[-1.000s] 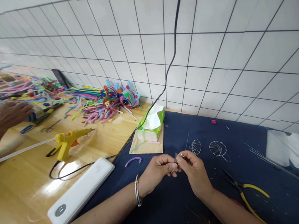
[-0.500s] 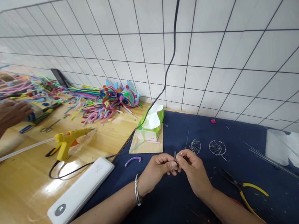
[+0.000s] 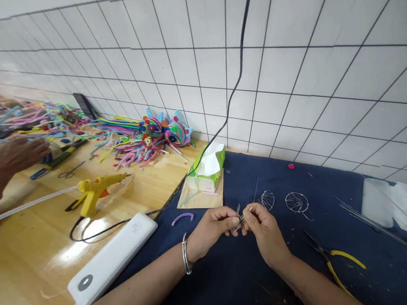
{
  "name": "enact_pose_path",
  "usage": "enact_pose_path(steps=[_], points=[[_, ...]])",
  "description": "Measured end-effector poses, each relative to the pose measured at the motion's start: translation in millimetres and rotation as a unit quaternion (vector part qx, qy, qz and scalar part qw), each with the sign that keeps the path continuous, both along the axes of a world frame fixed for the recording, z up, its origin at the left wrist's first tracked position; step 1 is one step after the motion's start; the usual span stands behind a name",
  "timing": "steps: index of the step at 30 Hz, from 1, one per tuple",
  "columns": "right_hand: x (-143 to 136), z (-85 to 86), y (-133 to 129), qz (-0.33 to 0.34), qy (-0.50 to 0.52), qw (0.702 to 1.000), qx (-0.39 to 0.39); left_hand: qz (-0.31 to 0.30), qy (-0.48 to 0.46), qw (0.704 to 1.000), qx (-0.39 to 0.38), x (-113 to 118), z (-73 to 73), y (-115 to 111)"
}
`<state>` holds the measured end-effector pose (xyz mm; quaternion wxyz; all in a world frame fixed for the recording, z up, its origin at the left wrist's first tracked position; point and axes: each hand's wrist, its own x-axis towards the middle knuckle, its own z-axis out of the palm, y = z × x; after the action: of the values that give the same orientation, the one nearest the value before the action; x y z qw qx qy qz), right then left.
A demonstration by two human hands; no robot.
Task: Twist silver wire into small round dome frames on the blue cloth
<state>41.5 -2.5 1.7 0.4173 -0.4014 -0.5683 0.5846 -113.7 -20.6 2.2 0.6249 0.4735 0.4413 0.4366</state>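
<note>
Both hands meet over the dark blue cloth (image 3: 214, 275), pinching short pieces of thin metal wire (image 3: 241, 219) between them. My left hand (image 3: 215, 227), with silver bangles on the wrist, is closed on the wire's left side. From the right, my right hand (image 3: 265, 230) closes thumb and fingers on the same wire; the fingers hide much of its shape. Just beyond the right hand lies a small wire frame (image 3: 266, 200). Farther right is a round wire frame (image 3: 296, 202) with a loose tail. Yellow-handled pliers (image 3: 328, 253) rest to the right of my right forearm.
On the wooden table (image 3: 31, 262) at left are a power bank (image 3: 113, 260), a yellow glue gun (image 3: 95, 194), scissors (image 3: 70, 171) and colourful pipe cleaners (image 3: 135, 151). A tissue pack (image 3: 209, 164) stands ahead. Another person's hand (image 3: 21, 152) is at far left. Long wires (image 3: 373, 220) lie right.
My fingertips have drawn slightly apart, and more of the wire shows between them. The other person's hand and the blue strip have shifted a little. The view has moved slightly.
</note>
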Motion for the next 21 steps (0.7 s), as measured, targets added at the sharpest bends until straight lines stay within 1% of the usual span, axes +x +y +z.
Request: enact_pose_path(steps=[5, 12, 16, 21], points=[[-1, -3.8, 0, -0.018, -0.016, 1.0, 0.0, 0.004, 0.02, 1.0, 0.002, -6, -0.4, 4], [-2, -1.7, -1, -0.028, -0.022, 0.999, 0.001, -0.02, 0.082, 0.996, -0.017, -23, -0.7, 12], [-3, -2.1, -1, -0.029, -0.019, 0.999, -0.001, -0.026, 0.091, 0.995, -0.027, -30, -2.5, 15], [-2, -2.6, -1, -0.027, -0.02, 0.999, -0.003, -0.056, 0.086, 0.994, -0.034, -31, -1.5, 15]])
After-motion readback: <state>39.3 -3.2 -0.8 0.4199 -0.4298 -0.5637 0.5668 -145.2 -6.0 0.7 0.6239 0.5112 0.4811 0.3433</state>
